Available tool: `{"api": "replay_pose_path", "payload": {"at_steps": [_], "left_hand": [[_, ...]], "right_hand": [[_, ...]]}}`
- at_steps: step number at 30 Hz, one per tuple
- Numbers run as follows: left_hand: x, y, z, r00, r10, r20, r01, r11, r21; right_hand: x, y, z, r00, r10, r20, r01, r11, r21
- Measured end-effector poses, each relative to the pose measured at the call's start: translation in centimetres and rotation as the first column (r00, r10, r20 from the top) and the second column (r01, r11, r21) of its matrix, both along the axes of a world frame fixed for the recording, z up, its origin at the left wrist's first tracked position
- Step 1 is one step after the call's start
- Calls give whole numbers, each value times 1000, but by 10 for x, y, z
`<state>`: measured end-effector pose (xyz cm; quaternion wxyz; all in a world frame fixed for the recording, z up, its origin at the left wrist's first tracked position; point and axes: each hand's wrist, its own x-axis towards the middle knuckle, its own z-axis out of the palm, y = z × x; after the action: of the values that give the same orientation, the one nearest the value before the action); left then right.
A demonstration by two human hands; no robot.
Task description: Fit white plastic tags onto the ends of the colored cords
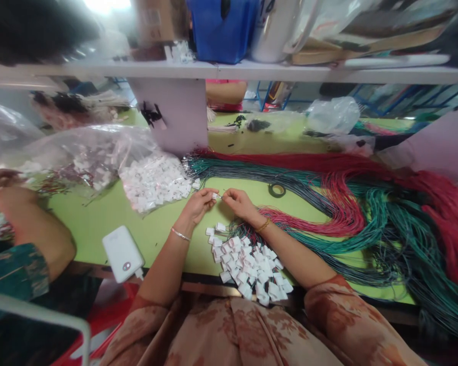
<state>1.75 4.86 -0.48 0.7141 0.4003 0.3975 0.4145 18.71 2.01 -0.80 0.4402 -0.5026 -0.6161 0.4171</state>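
Observation:
My left hand pinches a small white connector above the green table. My right hand is closed in a pinch just right of it, holding a thin wire end against the connector. Below both hands lies a heap of white connectors with wires attached, between my forearms. Long bundles of red wires and green wires spread to the right.
A clear plastic bag of white connectors lies at the upper left. A white power bank sits at the table's near edge. A tape roll lies behind my hands. Another person's arm works at the left. A shelf hangs overhead.

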Motion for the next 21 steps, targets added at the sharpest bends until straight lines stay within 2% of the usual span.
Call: {"api": "replay_pose_path", "payload": {"at_steps": [2, 5, 12, 16, 19, 21], "left_hand": [[1, -1, 0, 998, 2, 61, -2, 1000, -7], [-1, -1, 2, 998, 3, 67, -3, 1000, -1], [5, -6, 6, 995, -15, -101, 25, 995, 97], [10, -7, 2, 980, 67, -188, -50, 994, 94], [12, -6, -2, 971, 124, -204, -111, 991, 75], [14, -7, -4, 972, 129, -199, -114, 990, 85]], "right_hand": [[1, 0, 1, 1000, 17, 4, -17, 1000, -17], [3, 0, 2, 999, 35, 14, -34, 999, -28], [0, -1, 1, 996, 28, 89, -28, 1000, -1], [1, -3, -1, 980, -4, 198, -19, 994, 111], [3, -4, -4, 972, 34, 233, -65, 990, 124], [4, -3, -7, 968, 19, 248, -50, 992, 120]]}}
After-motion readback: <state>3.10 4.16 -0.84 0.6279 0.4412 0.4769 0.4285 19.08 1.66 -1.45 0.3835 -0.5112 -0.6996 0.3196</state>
